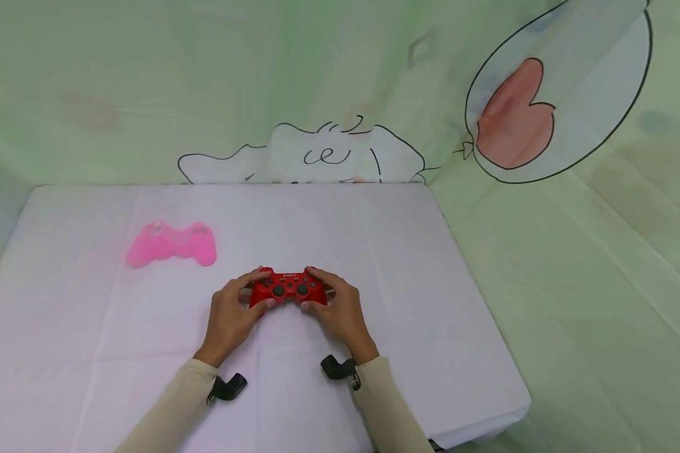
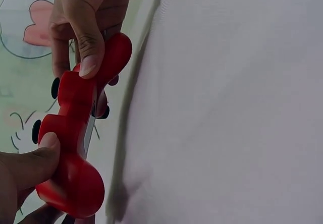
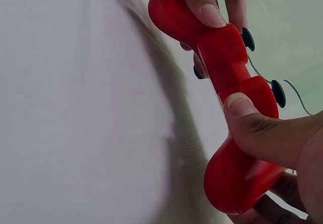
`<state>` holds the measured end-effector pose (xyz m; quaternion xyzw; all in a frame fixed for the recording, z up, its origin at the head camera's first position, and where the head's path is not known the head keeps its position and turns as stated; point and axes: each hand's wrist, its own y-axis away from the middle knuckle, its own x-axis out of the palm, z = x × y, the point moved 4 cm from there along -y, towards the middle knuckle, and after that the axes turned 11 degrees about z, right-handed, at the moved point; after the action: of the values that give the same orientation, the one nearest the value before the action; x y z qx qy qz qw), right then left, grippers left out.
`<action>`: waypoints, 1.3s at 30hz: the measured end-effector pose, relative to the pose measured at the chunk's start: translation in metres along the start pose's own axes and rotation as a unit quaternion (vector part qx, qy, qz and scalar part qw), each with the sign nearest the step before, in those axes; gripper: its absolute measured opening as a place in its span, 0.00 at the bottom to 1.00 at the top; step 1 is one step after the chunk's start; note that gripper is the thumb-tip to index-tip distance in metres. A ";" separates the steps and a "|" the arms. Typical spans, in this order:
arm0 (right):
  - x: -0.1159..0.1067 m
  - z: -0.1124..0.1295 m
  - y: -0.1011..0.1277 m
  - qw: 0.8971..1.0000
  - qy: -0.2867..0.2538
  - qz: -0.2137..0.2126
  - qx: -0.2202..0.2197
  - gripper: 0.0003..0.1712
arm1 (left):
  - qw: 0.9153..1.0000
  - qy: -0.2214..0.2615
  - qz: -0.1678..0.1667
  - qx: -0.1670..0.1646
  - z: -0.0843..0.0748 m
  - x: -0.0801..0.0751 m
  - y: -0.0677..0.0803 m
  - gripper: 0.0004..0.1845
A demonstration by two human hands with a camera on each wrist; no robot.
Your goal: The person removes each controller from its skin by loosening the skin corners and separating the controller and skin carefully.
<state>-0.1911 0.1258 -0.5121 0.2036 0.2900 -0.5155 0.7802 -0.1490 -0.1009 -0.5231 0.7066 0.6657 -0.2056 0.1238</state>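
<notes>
A red game controller (image 1: 290, 284) with two dark thumbsticks is held between both hands near the middle of the table. My left hand (image 1: 229, 318) grips its left end, thumb on the near edge and fingers over the far side. At the other end, my right hand (image 1: 340, 313) grips in the same way. Both wrist views show the red controller (image 2: 75, 103) edge-on, a thumb pressing each half. To the left and farther back lies a pink silicone controller cover (image 1: 172, 244), apart from both hands.
White cloth covers the table (image 1: 430, 327), whose right edge slopes down toward the near corner. Pale green curtains (image 1: 232, 75) with line drawings hang behind and to the right. Each wrist carries a small black camera mount (image 1: 229, 387).
</notes>
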 end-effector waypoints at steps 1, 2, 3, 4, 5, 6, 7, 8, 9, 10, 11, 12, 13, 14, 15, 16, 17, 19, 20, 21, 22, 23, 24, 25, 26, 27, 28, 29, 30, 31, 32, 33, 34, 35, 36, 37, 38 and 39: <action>-0.002 0.001 -0.002 1.000 0.001 -0.002 -0.005 0.44 | 1.000 -0.003 -0.002 0.004 -0.002 -0.001 -0.003 0.31; -0.005 0.001 -0.005 1.000 0.002 -0.004 -0.009 0.44 | 1.000 -0.003 -0.003 0.006 -0.003 -0.002 -0.007 0.31; -0.008 0.002 -0.009 1.000 0.003 -0.007 -0.013 0.44 | 1.000 -0.001 -0.003 0.008 -0.004 -0.003 -0.011 0.31; -0.011 0.002 -0.013 1.000 0.003 -0.009 -0.015 0.44 | 1.000 -0.001 -0.003 0.009 -0.005 -0.004 -0.016 0.31; -0.014 0.002 -0.017 1.000 0.003 -0.012 -0.019 0.44 | 1.000 0.002 -0.003 0.009 -0.007 -0.005 -0.021 0.30; -0.017 0.002 -0.021 1.000 0.002 -0.013 -0.019 0.44 | 1.000 0.004 -0.003 0.009 -0.008 -0.005 -0.027 0.30; -0.020 0.001 -0.026 1.000 -0.001 -0.014 -0.019 0.44 | 1.000 0.006 -0.001 0.009 -0.009 -0.006 -0.033 0.30; -0.023 0.000 -0.031 1.000 -0.003 -0.014 -0.017 0.44 | 1.000 0.009 0.001 0.007 -0.009 -0.006 -0.039 0.30; -0.026 0.000 -0.036 1.000 -0.004 -0.014 -0.015 0.43 | 1.000 0.010 0.003 0.006 -0.010 -0.007 -0.046 0.30; -0.028 -0.002 -0.042 1.000 -0.004 -0.014 -0.012 0.43 | 1.000 0.010 0.004 0.006 -0.011 -0.007 -0.052 0.30; -0.031 -0.003 -0.047 1.000 -0.005 -0.014 -0.010 0.43 | 1.000 0.012 0.004 0.008 -0.011 -0.008 -0.058 0.29; -0.033 -0.004 -0.053 1.000 -0.006 -0.012 -0.007 0.42 | 1.000 0.011 0.006 0.008 -0.012 -0.008 -0.065 0.29; -0.035 -0.005 -0.058 1.000 -0.006 -0.012 -0.004 0.42 | 1.000 0.010 0.007 0.009 -0.012 -0.008 -0.071 0.29; -0.037 -0.006 -0.063 1.000 -0.008 -0.011 -0.001 0.42 | 1.000 0.010 0.009 0.008 -0.012 -0.008 -0.077 0.29; -0.039 -0.007 -0.068 1.000 -0.007 -0.011 0.002 0.41 | 1.000 0.010 0.009 0.007 -0.012 -0.009 -0.082 0.29; -0.040 -0.009 -0.072 1.000 -0.007 -0.011 0.005 0.41 | 1.000 0.009 0.010 0.005 -0.011 -0.009 -0.088 0.29; -0.041 -0.010 -0.076 1.000 -0.008 -0.010 0.008 0.41 | 1.000 0.008 0.011 0.003 -0.010 -0.008 -0.093 0.28; -0.042 -0.013 -0.084 1.000 -0.007 -0.008 0.014 0.41 | 1.000 0.004 0.013 -0.004 -0.007 -0.007 -0.102 0.28; -0.042 -0.015 -0.087 1.000 -0.006 -0.006 0.019 0.41 | 1.000 0.004 0.014 -0.008 -0.005 -0.007 -0.106 0.28; -0.042 -0.017 -0.091 1.000 -0.005 -0.004 0.023 0.41 | 1.000 0.003 0.015 -0.011 -0.003 -0.006 -0.110 0.28; -0.042 -0.019 -0.093 1.000 -0.003 -0.003 0.029 0.41 | 1.000 0.003 0.016 -0.014 0.000 -0.005 -0.113 0.28; -0.042 -0.021 -0.096 0.999 -0.001 -0.002 0.033 0.42 | 1.000 0.004 0.018 -0.016 0.002 -0.004 -0.116 0.28; -0.042 -0.023 -0.098 0.999 -0.002 -0.002 0.037 0.42 | 1.000 0.005 0.020 -0.019 0.004 -0.002 -0.118 0.28; -0.042 -0.025 -0.100 0.999 -0.003 -0.001 0.042 0.42 | 1.000 0.007 0.022 -0.022 0.006 -0.001 -0.120 0.28; -0.042 -0.027 -0.101 0.999 -0.003 0.001 0.047 0.42 | 0.999 0.009 0.024 -0.025 0.008 0.000 -0.122 0.27; -0.041 -0.029 -0.103 0.999 -0.004 0.003 0.050 0.42 | 0.999 0.010 0.026 -0.027 0.009 0.001 -0.124 0.27; -0.041 -0.031 -0.104 0.999 -0.005 0.005 0.054 0.41 | 0.999 0.011 0.027 -0.029 0.011 0.002 -0.125 0.27; -0.040 -0.032 -0.105 0.998 -0.008 0.007 0.057 0.41 | 0.999 0.013 0.028 -0.031 0.012 0.003 -0.125 0.27; -0.039 -0.033 -0.106 0.998 -0.010 0.009 0.059 0.41 | 0.999 0.015 0.028 -0.032 0.013 0.003 -0.126 0.27; -0.039 -0.034 -0.107 0.998 -0.008 0.010 0.060 0.41 | 0.999 0.017 0.029 -0.032 0.014 0.003 -0.127 0.26; -0.038 -0.035 -0.108 0.998 -0.008 0.011 0.061 0.41 | 0.999 0.019 0.030 -0.032 0.014 0.003 -0.127 0.26; -0.038 -0.035 -0.108 0.998 -0.007 0.011 0.062 0.41 | 0.999 0.019 0.030 -0.031 0.015 0.003 -0.128 0.26; -0.037 -0.035 -0.109 0.998 -0.006 0.011 0.063 0.41 | 0.999 0.019 0.029 -0.031 0.015 0.003 -0.128 0.26; -0.037 -0.035 -0.109 0.998 -0.007 0.009 0.062 0.40 | 0.999 0.019 0.029 -0.031 0.015 0.003 -0.129 0.26; -0.037 -0.036 -0.109 0.998 -0.006 0.009 0.063 0.40 | 0.999 0.019 0.030 -0.031 0.016 0.003 -0.129 0.26; -0.036 -0.036 -0.109 0.998 -0.004 0.009 0.066 0.40 | 0.999 0.019 0.030 -0.032 0.016 0.003 -0.129 0.26; -0.036 -0.036 -0.109 0.998 -0.005 0.010 0.069 0.40 | 0.999 0.018 0.031 -0.034 0.016 0.003 -0.129 0.26; -0.036 -0.037 -0.108 0.997 -0.006 0.009 0.071 0.40 | 0.999 0.019 0.032 -0.035 0.017 0.004 -0.129 0.26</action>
<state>-0.3106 0.1312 -0.5177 0.2579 0.2465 -0.5289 0.7700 -0.2785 -0.0943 -0.5267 0.7263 0.6519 -0.1649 0.1421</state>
